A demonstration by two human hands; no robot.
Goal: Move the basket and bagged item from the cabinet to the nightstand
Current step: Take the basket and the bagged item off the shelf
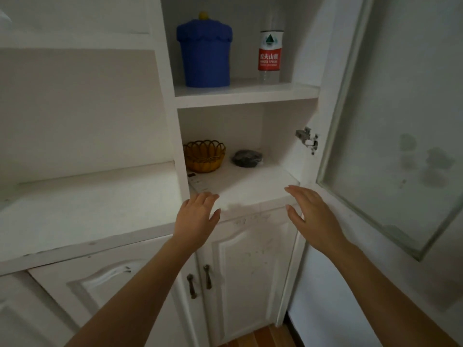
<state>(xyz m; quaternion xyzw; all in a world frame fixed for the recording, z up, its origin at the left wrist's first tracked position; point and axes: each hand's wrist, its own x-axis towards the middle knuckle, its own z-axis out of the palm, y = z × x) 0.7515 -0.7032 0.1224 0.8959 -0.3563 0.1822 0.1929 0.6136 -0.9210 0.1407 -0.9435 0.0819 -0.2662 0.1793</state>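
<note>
hands: 2, both empty, fingers spread flat, palms down, at the front edge of the lower shelf; left hand [198,216], right hand [310,211]
basket: 1 small orange-yellow woven wicker basket [204,156] with looped rim, upright, back left of the lower shelf [250,181] of the white cabinet, well apart from both hands
bagged item: 1 dark round item in a clear plastic bag [247,158], same shelf, right of the basket, near it, not touching
paper: 1 white printed sheet [198,184], flat on the lower shelf in front of the basket, just beyond the left hand's fingertips
upper shelf: 2 things; 1 blue knitted lidded container with a yellow knob [204,51] at left, 1 clear plastic water bottle with a red and white label [270,56] at right, both upright, apart
door: 1 glass-paned white cabinet door [390,126], swung open at right; 1 metal hinge [307,140] visible
lower doors: 2 white panelled doors, shut, 2 dark metal handles [199,281] side by side
counter: 1 white counter [87,211] left of the open compartment
</note>
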